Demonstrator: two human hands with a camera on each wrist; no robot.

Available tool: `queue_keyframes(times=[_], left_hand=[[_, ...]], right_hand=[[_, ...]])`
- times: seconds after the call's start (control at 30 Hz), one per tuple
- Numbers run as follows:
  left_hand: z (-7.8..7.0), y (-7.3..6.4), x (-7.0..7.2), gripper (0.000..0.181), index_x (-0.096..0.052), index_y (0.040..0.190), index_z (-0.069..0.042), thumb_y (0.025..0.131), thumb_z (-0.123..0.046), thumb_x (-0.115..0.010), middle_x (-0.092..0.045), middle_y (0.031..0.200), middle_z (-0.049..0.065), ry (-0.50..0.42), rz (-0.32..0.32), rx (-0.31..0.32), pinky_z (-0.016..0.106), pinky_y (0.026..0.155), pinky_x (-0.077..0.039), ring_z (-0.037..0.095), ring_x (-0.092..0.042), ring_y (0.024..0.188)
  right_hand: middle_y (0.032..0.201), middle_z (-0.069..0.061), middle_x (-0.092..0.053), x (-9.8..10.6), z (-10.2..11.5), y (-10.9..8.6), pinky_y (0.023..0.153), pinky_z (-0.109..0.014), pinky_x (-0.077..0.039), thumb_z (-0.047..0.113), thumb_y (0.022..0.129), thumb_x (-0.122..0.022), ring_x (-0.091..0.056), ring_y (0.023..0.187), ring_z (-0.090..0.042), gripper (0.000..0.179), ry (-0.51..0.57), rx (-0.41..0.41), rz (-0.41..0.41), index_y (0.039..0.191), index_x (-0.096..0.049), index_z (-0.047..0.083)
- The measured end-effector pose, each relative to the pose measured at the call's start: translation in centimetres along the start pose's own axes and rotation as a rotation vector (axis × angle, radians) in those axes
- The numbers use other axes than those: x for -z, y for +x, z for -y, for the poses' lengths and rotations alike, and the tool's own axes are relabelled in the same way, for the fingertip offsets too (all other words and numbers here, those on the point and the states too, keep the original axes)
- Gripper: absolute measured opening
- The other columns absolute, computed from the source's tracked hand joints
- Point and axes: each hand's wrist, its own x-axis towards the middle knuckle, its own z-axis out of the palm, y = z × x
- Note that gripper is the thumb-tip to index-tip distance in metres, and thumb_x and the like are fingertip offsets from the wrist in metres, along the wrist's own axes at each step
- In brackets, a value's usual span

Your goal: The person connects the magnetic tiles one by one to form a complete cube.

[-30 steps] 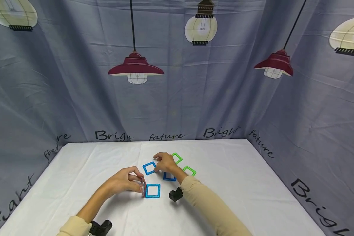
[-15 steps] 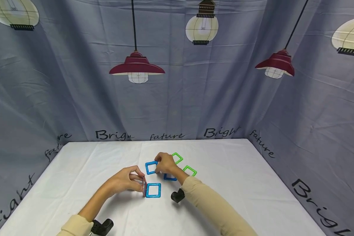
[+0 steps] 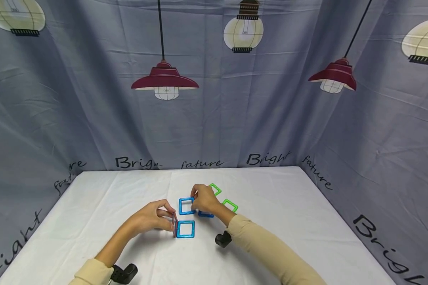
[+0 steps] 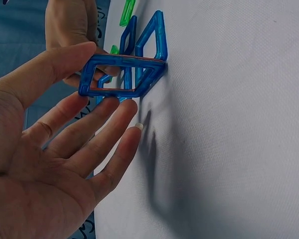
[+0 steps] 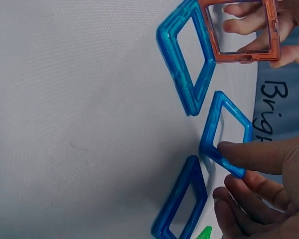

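My left hand [image 3: 148,218] holds an upright square magnetic tile between thumb and fingers. From the left wrist the tile [image 4: 117,92] shows a blue face with an orange edge behind; from the right wrist its other side is an orange frame [image 5: 245,58]. Its bottom edge meets one side of a flat blue square tile [image 3: 186,236] on the table. Farther back, my right hand [image 3: 207,200] pinches the right edge of another blue square tile [image 3: 180,206], thumb on top in the right wrist view. A third blue tile [image 3: 206,215] lies partly hidden beneath that hand.
Two green tiles, a far one [image 3: 217,187] and a nearer one [image 3: 231,202], lie beyond my right wrist. White cloth covers the table [image 3: 289,237]. A grey curtain [image 3: 207,130] with printed lamps hangs behind and along both sides.
My right hand has shifted slightly right and towards me with the pinched blue tile, turning it from slanted to nearly square with the flat blue tile. The left hand keeps its grip almost in place.
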Motion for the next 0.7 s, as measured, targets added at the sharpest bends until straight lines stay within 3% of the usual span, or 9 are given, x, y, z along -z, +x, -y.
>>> queue_keyframes(times=[0.43,0.7], left_hand=[[0.0,0.0,0.0,0.045,-0.057,0.114,0.002,0.078,-0.008,-0.083,-0.069,0.125,0.024,-0.016,0.02,-0.006,0.03,0.078,-0.054,0.021,-0.075,0.098],[-0.1,0.0,0.0,0.044,-0.058,0.114,0.001,0.079,-0.008,-0.083,-0.069,0.124,0.024,-0.006,0.017,-0.007,0.031,0.077,-0.054,0.024,-0.075,0.098]], right_hand=[[0.071,0.0,-0.064,0.8,-0.3,-1.7,0.068,-0.027,-0.046,-0.002,0.075,-0.084,-0.055,0.068,-0.011,0.017,0.04,0.107,-0.002,0.085,-0.071,0.004],[0.071,0.002,-0.063,0.8,-0.3,-2.1,0.068,-0.027,-0.045,0.002,0.075,-0.086,-0.055,0.068,-0.01,0.02,0.037,0.077,-0.01,0.083,-0.07,0.008]])
